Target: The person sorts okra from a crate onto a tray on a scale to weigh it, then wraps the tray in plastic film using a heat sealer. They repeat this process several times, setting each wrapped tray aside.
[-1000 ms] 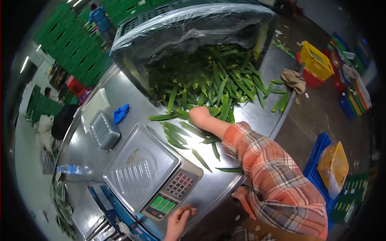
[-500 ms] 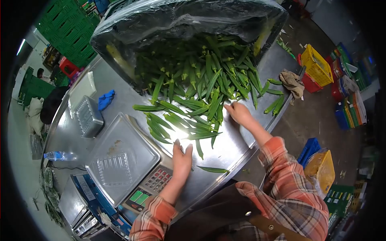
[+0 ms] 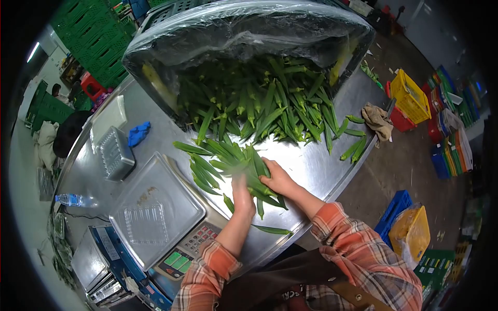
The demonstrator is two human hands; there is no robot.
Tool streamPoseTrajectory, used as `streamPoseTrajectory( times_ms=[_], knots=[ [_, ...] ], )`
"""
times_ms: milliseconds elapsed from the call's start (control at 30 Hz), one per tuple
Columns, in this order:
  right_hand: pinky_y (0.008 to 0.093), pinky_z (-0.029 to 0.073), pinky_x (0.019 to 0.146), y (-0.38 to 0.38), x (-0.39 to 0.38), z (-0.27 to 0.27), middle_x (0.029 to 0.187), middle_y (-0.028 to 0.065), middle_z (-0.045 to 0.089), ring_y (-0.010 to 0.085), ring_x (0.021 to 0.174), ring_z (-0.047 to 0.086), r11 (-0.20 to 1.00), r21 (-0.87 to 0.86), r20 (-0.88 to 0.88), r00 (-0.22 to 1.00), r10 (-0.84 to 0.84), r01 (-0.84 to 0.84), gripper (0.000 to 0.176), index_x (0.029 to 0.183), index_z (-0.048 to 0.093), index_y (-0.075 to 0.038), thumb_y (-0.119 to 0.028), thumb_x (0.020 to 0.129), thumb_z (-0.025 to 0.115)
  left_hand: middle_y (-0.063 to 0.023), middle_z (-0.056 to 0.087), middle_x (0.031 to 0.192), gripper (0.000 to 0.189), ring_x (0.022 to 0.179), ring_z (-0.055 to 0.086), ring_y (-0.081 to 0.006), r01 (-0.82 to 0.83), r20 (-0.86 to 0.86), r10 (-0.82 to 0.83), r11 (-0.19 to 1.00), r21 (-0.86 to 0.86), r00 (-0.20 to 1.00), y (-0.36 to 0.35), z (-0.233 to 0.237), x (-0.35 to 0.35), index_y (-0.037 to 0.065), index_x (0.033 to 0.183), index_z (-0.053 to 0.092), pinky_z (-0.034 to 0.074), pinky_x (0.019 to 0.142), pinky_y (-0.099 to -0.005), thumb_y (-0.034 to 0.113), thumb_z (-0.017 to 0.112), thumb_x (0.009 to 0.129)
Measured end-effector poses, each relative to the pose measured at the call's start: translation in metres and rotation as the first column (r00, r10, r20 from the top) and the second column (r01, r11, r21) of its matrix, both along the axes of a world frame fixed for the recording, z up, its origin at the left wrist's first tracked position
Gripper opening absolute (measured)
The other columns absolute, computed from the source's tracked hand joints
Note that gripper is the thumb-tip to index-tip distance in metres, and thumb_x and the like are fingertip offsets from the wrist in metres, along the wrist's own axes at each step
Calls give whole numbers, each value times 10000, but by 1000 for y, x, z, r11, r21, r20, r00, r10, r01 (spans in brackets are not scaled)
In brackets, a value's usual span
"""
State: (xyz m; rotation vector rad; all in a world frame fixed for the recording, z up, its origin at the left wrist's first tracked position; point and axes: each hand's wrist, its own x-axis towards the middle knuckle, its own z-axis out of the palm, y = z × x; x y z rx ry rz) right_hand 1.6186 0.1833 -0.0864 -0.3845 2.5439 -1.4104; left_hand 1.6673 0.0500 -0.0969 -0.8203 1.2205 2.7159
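**Both hands close on a fan of okra pods**

The pods (image 3: pixel 234 159) lie on the steel worktop (image 3: pixel 316 166), right in front of the person, between the scale (image 3: pixel 155 205) and the tipped crate (image 3: pixel 249 31) that spills the larger heap. Their long axes run roughly alike, from near-right to far-left, stems fanning out towards the crate.

The right hand (image 3: pixel 278 179) sits at the near-right end of the fan. Its grip is curled over several pods, thumb on top. The left hand (image 3: pixel 243 196) lies just beside it, against the near side of the same bunch. Its fingers are smeared by motion, so whether that grip is closed or spread cannot be told.

The left hand is the nearer one to the scale, where a clear tray (image 3: pixel 147 224) rests. One stray pod (image 3: pixel 271 229) lies apart at the worktop's near edge, beneath the wrists.
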Motion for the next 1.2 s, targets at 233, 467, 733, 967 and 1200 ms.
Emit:
streamPoseTrajectory(
  times_ms=[233, 467, 733, 967, 1200],
  knots=[
    [445, 402, 962, -32, -1, 39, 1276, 315, 398, 432, 1140, 455, 880, 456, 219, 975, 32, -131, 1195, 1454, 109, -45, -535, 589, 772, -100, 443, 1338, 545, 1204, 439, -226, 266, 152, -289, 952, 151, 945, -32, 12, -16, 45, 1346, 383, 346, 1001, -380, 399, 445, 936],
    [557, 393, 933, -46, 12, 31, 1435, 278, 213, 472, 1181, 418, 771, 624, 237, 971, -29, -129, 1241, 1474, 80, -190, -427, 523, 842, -172, 507, 1276, 489, 1130, 510, -246, 269, 77, -322, 612, -744, 944, -72, 100, 69, -27, 1271, 469, 370, 980, -364, 263, 574, 892],
    [505, 445, 823, -52, 14, -16, 1232, 216, 408, 397, 1023, 499, 693, 710, -83, 992, -91, 123, 1000, 1435, 201, -165, -237, 611, 764, -252, 498, 1231, 525, 1122, 477, -404, 231, 93, 281, -512, -827, 955, -334, 112, 130, -51, 1261, 445, 374, 973, -441, 149, 613, 805],
    [400, 457, 898, -9, -1, 17, 1165, 285, 496, 392, 1033, 545, 907, 396, -39, 990, -139, 143, 915, 1396, 257, -36, -147, 604, 702, -240, 612, 916, 500, 863, 601, -380, 290, 256, 163, -240, -927, 953, -371, 78, 151, -6, 1257, 471, 455, 803, -441, 74, 580, 775],
    [309, 385, 977, -20, -26, 134, 1315, 220, 461, 270, 1169, 489, 976, 151, 7, 988, 157, -156, 844, 1406, 252, 17, -90, 666, 643, -80, 535, 662, 504, 587, 541, -178, -10, 13, 171, 132, -991, 985, -298, 76, 161, -8, 1255, 489, 463, 593, -321, 3, 547, 755]
  ],
)
